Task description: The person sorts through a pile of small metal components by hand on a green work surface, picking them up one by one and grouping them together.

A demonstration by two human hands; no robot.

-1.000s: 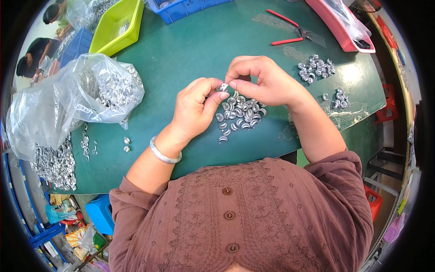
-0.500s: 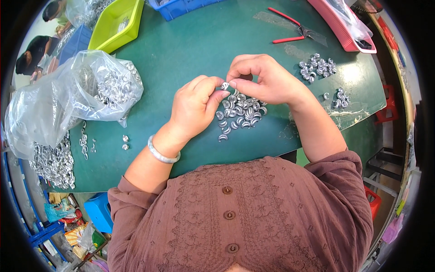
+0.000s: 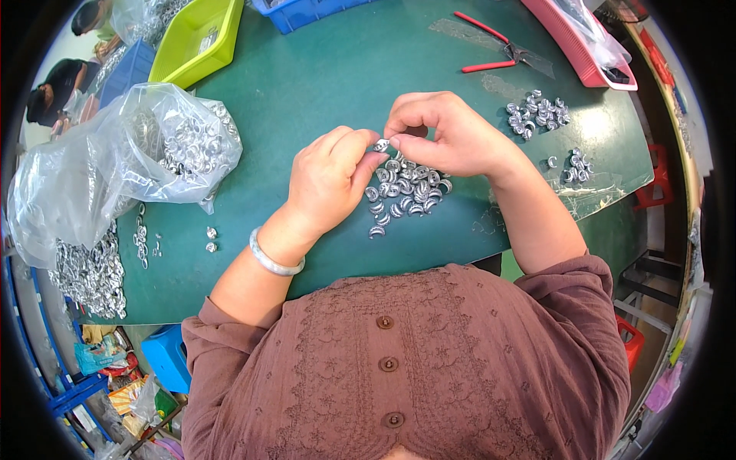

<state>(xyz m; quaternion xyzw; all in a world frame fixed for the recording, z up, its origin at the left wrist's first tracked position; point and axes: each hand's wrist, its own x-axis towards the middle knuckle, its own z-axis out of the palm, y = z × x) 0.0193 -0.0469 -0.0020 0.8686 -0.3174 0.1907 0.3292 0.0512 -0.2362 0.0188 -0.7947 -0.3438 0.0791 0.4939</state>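
Note:
Between the thumb and forefinger of my left hand [image 3: 330, 175] is a small round silvery metal piece [image 3: 381, 145]. The thumb and forefinger of my right hand [image 3: 452, 136] close on the same piece from its right side. Just below the fingers lies a loose pile of curved, crescent-shaped silvery metal pieces [image 3: 414, 186]. Whether my right fingers also pinch a separate small part is too small to tell. Two small round metal pieces [image 3: 211, 240] rest on the green table left of my left forearm.
A clear plastic bag [image 3: 184, 149] of metal parts and a silvery heap [image 3: 92, 280] lie left. Red-handled pliers [image 3: 491, 55] and a pink basket [image 3: 579, 46] are far right, near small crescent piles [image 3: 537, 115]. A lime tray [image 3: 201, 46] stands far left; people sit beyond.
The round metal piece has turned slightly between my fingertips. Both hands stay nearly in place; the piles look the same.

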